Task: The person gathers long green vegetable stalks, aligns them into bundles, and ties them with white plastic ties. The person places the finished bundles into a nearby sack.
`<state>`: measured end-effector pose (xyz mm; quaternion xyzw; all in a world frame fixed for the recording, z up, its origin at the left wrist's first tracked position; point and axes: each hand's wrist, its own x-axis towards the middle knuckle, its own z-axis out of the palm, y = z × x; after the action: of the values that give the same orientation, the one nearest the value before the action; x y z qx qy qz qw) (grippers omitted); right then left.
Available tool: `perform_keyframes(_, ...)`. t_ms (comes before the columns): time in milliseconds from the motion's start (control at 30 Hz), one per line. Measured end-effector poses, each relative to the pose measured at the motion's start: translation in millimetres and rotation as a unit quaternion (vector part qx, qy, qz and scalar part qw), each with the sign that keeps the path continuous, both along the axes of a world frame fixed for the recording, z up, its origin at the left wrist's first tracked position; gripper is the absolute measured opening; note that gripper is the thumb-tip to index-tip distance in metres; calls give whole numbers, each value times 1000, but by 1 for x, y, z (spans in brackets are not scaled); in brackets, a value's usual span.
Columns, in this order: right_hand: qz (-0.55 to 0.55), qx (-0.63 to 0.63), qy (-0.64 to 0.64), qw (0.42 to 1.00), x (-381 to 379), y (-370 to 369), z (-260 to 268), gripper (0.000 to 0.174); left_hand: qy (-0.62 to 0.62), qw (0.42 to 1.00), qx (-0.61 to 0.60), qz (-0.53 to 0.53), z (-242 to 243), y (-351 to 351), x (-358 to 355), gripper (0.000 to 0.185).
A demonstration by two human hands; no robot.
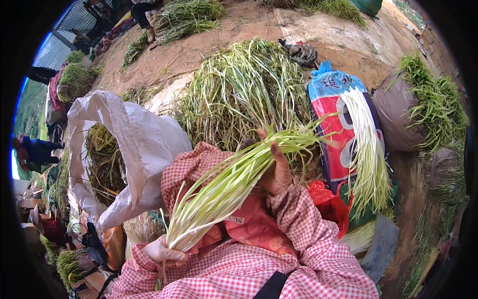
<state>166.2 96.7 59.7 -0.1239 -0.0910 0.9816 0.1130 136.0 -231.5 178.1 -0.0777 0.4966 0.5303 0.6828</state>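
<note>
A bunch of long pale-green stalks (224,183), which look like blanched chives, lies slantwise across my lap. My left hand (166,253), which seems to wear a thin pale glove, grips the white stem ends at lower left. Near the leafy end, my right hand (278,173) supports the bunch from below, its stained thumb and fingers rising on either side. Behind the bunch, a big heap of uncleaned stalks (246,89) spreads on the ground. To the right, a sorted bunch of white stalks (364,149) rests on a stuffed red and blue printed bag (332,119).
An open white woven sack (157,130) with withered leaves inside stands at left. A red plastic bag (326,203) and a grey flat piece (381,243) lie near my right elbow. Greens top a brown sack (396,112) farther right. Other people (35,153) are at left.
</note>
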Motion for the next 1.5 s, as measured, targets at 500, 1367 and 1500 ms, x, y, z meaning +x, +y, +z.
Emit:
perform_keyframes(500,45,146,-37,988,15,75,-42,26,79,993,-87,10,-27,-43,22,43)
perform_keyframes(1367,529,780,-180,282,-45,60,-187,33,421,886,-90,-174,-116,-43,82,40)
perform_keyframes(1500,507,773,-134,357,-30,70,-206,43,392,903,-68,-164,-117,-51,94,40)
